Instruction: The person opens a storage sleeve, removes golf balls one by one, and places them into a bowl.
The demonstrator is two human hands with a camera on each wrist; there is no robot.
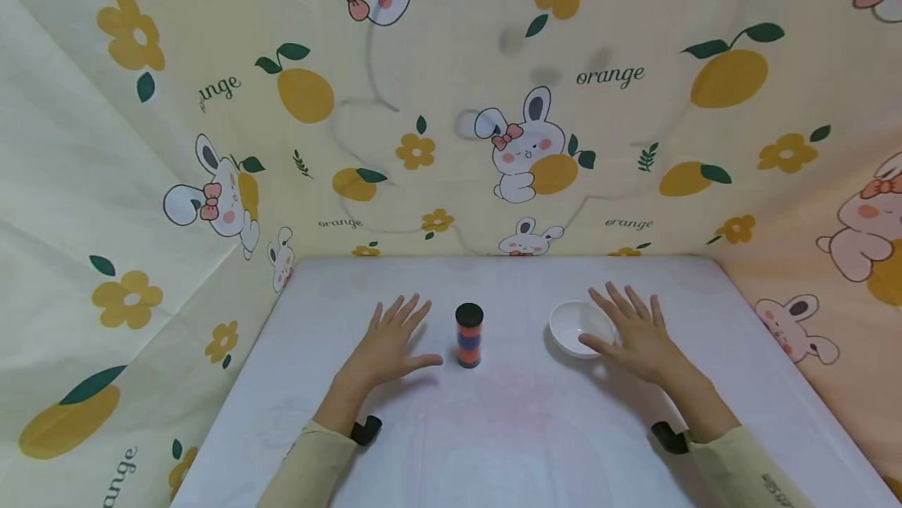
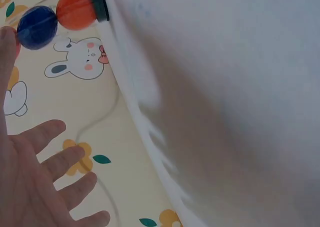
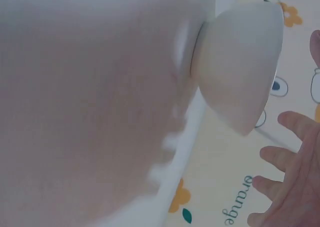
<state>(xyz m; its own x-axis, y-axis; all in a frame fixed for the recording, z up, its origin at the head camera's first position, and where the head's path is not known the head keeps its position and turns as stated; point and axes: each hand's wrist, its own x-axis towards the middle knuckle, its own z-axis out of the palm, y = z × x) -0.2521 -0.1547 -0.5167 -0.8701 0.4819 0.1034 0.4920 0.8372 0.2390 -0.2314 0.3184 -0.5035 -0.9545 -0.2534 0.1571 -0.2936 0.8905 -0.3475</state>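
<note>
A clear tube (image 1: 469,340) stands upright on the table with a black lid on top. Orange and blue balls (image 2: 37,28) show stacked inside it in the left wrist view. My left hand (image 1: 387,350) is just left of the tube, fingers spread and straight, its thumb pointing toward the tube with a small gap. To the right sits a white bowl (image 1: 566,329), right side up. My right hand (image 1: 640,344) is spread at the bowl's right side, its thumb overlapping the bowl in the head view. Both hands hold nothing.
The table (image 1: 493,437) has a white cover. Behind it and along both sides hangs a cream curtain (image 1: 437,62) printed with rabbits, oranges and flowers. Black wrist straps (image 1: 366,430) show at the sleeve ends.
</note>
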